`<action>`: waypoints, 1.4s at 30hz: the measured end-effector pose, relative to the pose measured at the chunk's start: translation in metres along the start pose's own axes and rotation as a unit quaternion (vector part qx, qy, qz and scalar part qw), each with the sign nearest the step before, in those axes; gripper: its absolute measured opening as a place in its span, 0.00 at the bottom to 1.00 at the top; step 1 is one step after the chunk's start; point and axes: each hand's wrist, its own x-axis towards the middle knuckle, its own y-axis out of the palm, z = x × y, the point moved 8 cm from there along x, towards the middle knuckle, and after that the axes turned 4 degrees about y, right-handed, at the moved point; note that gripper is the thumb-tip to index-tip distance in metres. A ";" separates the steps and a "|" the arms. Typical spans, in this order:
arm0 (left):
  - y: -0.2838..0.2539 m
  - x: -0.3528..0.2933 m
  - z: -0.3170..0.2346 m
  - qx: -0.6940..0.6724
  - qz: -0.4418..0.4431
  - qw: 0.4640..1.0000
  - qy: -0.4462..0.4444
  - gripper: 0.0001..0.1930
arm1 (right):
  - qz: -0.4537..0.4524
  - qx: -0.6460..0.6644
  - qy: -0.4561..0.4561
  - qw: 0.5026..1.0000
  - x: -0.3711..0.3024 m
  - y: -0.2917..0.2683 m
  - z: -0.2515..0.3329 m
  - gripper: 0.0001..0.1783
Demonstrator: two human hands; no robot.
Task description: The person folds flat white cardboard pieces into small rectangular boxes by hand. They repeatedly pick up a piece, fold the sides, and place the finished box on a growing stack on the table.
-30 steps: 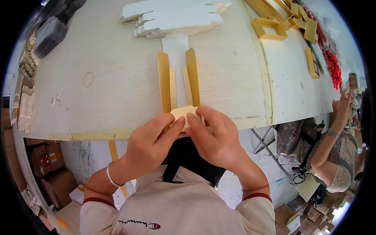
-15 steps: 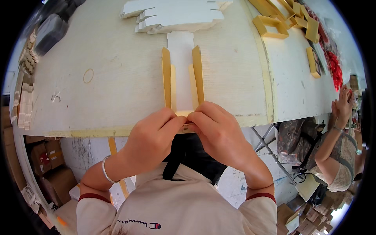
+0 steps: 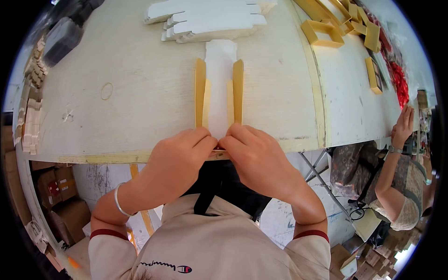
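A part-folded cardboard box (image 3: 220, 93) lies lengthwise before me at the table's near edge. Its base is white inside, its two long sides stand up in yellow, and a flat white flap stretches away at the far end. My left hand (image 3: 179, 151) has its fingers closed on the near left corner. Closed on the near right corner, my right hand (image 3: 254, 151) almost meets the left one, thumbs close together. The fingers cover the near end of the box, with a small dark red bit showing between them.
Beyond the box lies a stack of flat white box blanks (image 3: 210, 21). Yellow folded boxes (image 3: 322, 33) sit at the far right, by red material (image 3: 398, 79). A co-worker's hand (image 3: 402, 126) is at the table's right edge. Dark plastic trays (image 3: 63, 41) stand far left.
Both hands have drawn slightly left and closer together, and the yellow strip at the near end is now covered. The far flap has swung slightly right. The co-worker's hands moved too.
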 end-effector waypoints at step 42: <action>-0.017 0.001 0.019 -0.063 -0.007 0.982 0.177 0.13 | 0.034 0.002 -0.054 0.998 -0.005 -0.026 -0.015 0.20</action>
